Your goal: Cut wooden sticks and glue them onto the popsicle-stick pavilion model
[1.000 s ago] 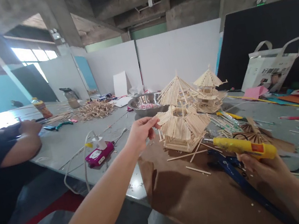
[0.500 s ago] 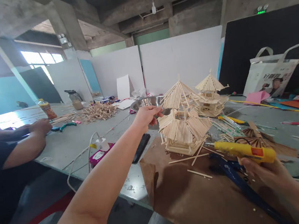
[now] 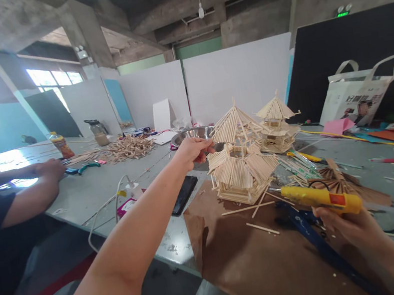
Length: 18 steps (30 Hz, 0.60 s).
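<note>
My left hand [image 3: 196, 150] reaches across the table, its fingers pinched at the left edge of a pointed stick roof [image 3: 233, 123]. That roof is at the upper rear of a model pavilion [image 3: 245, 172] built of thin wooden sticks; whether it rests on the pavilion I cannot tell. In my right hand [image 3: 352, 227] is a yellow glue gun [image 3: 318, 196], its nozzle pointing left towards the pavilion's base. Loose sticks [image 3: 262, 228] lie on brown paper [image 3: 246, 255] in front. A dark blue tool with long handles [image 3: 320, 242] lies below the glue gun.
Behind stand a second stick pavilion [image 3: 277, 128] and a metal bowl [image 3: 189, 136]. A phone [image 3: 185, 195] and a corded plug [image 3: 131, 187] lie left of the paper. A stick pile [image 3: 130, 148] is farther back. At left, a co-worker's hands [image 3: 50, 170] are over the table.
My hands keep nearly the same positions, the left at the roof and the right on the glue gun. The co-worker's hands have shifted slightly left.
</note>
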{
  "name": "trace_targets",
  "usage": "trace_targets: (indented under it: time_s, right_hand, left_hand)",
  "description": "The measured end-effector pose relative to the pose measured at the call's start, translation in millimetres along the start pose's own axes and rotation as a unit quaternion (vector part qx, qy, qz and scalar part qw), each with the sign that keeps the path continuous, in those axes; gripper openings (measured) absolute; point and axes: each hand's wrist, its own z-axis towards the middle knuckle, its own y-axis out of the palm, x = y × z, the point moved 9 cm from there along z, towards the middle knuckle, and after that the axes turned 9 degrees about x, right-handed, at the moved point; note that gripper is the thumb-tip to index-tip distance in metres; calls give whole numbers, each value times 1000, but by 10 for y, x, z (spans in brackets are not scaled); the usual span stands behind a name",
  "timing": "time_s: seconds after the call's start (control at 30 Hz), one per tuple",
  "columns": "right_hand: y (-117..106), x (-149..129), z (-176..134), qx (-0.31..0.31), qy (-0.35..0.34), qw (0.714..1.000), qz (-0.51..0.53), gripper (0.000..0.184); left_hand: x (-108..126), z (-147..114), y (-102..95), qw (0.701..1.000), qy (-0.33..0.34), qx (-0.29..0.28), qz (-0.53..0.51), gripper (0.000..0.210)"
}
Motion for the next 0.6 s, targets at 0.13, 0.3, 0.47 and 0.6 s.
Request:
trace_targets:
  time_s: [0.13, 0.3, 0.47, 0.6]
  right_hand:
    - [16, 72, -7, -7, 37, 999, 27, 19]
    - [20, 42, -1, -8, 32, 999, 26, 16]
    - [8, -20, -1, 8, 29, 999, 28, 23]
    - [19, -15, -7, 5, 37, 999, 26, 20]
  left_hand:
    - [-33, 32, 4, 1000, -17, -8, -6, 20]
    - [-44, 48, 17, 999, -33, -19, -4, 20]
    - [-54, 59, 22, 998, -53, -22, 0, 18]
    - [-80, 63, 34, 996, -80, -23, -16, 16]
